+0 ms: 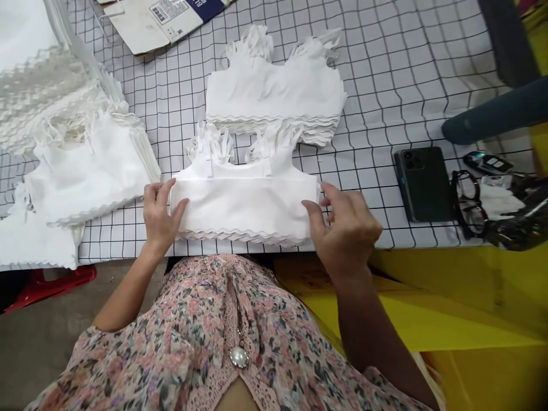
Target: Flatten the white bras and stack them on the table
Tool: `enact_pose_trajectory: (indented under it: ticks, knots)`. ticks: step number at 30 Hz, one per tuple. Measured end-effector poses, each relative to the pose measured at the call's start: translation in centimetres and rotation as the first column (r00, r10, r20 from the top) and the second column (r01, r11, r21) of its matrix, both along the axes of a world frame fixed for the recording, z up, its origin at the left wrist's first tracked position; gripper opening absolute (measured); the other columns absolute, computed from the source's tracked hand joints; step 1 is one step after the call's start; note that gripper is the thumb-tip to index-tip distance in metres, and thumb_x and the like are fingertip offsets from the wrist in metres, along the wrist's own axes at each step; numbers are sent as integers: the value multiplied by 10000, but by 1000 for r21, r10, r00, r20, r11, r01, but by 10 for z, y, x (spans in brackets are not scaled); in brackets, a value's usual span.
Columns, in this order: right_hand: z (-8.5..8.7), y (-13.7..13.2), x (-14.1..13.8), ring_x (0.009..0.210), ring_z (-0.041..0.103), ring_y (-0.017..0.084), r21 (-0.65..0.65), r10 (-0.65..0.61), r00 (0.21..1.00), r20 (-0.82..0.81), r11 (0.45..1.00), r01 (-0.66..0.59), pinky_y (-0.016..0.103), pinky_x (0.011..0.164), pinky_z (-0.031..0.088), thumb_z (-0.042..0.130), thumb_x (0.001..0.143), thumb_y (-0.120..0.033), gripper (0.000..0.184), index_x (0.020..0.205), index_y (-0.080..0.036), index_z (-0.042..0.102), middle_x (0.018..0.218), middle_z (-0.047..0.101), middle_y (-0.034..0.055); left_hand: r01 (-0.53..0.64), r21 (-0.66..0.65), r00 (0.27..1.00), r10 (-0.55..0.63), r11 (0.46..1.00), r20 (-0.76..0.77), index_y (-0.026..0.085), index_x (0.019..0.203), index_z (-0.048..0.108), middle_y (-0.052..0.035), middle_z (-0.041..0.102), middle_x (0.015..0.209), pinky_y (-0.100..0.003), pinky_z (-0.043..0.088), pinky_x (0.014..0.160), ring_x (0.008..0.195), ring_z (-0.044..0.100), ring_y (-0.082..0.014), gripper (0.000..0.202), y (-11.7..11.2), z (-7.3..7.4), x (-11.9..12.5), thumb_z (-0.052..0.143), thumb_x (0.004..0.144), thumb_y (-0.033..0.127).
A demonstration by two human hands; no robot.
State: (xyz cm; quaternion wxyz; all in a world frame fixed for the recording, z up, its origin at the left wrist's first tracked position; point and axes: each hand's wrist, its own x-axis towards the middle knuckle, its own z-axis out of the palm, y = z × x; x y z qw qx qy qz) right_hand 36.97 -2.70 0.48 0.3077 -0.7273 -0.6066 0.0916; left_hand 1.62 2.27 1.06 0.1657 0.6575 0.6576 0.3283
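Note:
A stack of white cut fabric pieces (244, 200), shaped like bra tops with frayed strap ends and scalloped lower edges, lies at the table's front edge. My left hand (160, 214) rests on its left side, with the fingers spread on the top layer. My right hand (345, 228) sits at its right end, the thumb on the fabric and the fingers apart. Another similar stack (274, 85) lies just behind. More stacks (85, 177) and a thick pile (43, 97) lie to the left.
The table has a white cover with a black grid (385, 74). On the right lie a dark phone (423, 184), glasses (468, 202) and a key fob (488, 162). A cardboard package (158, 23) sits at the back. A yellow surface (462, 302) lies below the table's right front edge.

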Motion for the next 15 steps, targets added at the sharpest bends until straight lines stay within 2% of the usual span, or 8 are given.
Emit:
enact_pose_trajectory:
  ticks: [1, 3, 5, 8, 11, 13, 15]
  knots:
    - [-1, -1, -5, 1206, 741, 410, -6, 31, 997, 67, 1000, -30, 620, 1074, 594, 565, 1068, -587, 568, 1496, -249, 724, 1291, 773, 198, 37, 21, 998, -36, 999, -50, 305, 1425, 722, -128, 701, 1391, -516, 538, 1188, 1337, 667, -335, 522, -2, -1, 4, 771, 947, 509]
    - [-8, -2, -18, 1529, 540, 461, -53, 145, 979, 142, 989, -139, 734, 1263, 395, 490, 1093, -589, 680, 1677, -245, 552, 1605, 621, 204, 139, -22, 984, -141, 990, -109, 310, 1574, 623, -127, 552, 1675, -584, 321, 1380, 1659, 400, -380, 680, -3, -5, 14, 752, 959, 569]
    - [-18, -2, -29, 1642, 390, 478, -117, 280, 947, 157, 957, -264, 817, 1296, 244, 458, 1101, -582, 753, 1776, -258, 380, 1739, 484, 185, 230, -107, 962, -242, 967, -125, 316, 1684, 504, -105, 399, 1812, -600, 175, 1434, 1758, 181, -384, 814, -4, -12, 23, 740, 960, 603]
    - [-34, -2, -37, 1672, 325, 496, -161, 378, 914, 149, 921, -354, 860, 1275, 192, 483, 1096, -585, 826, 1817, -254, 255, 1796, 373, 194, 270, -163, 947, -293, 949, -135, 304, 1759, 382, -99, 256, 1874, -589, 119, 1448, 1774, 61, -369, 897, -6, -25, 26, 709, 979, 600]
    - [-39, 1, -32, 1662, 355, 483, -116, 386, 913, 131, 921, -372, 851, 1261, 237, 487, 1104, -566, 782, 1803, -269, 302, 1783, 391, 196, 258, -159, 950, -281, 953, -138, 347, 1756, 383, -73, 253, 1871, -620, 102, 1447, 1772, 77, -351, 866, -5, -28, 18, 711, 986, 568]
    - [-35, 13, -20, 1616, 459, 438, -12, 375, 925, 64, 927, -375, 795, 1243, 348, 444, 1129, -501, 639, 1733, -294, 458, 1715, 516, 177, 245, -114, 962, -256, 963, -94, 385, 1707, 463, -54, 335, 1844, -662, 116, 1438, 1767, 141, -347, 765, 5, -22, 10, 702, 998, 544]
    - [-28, 38, -2, 1497, 606, 387, 124, 330, 944, -20, 937, -325, 689, 1199, 474, 450, 1129, -448, 510, 1573, -294, 650, 1558, 683, 155, 224, -28, 974, -224, 974, 5, 391, 1621, 575, -52, 468, 1780, -658, 212, 1423, 1737, 283, -327, 608, 29, -10, 4, 656, 1032, 520]
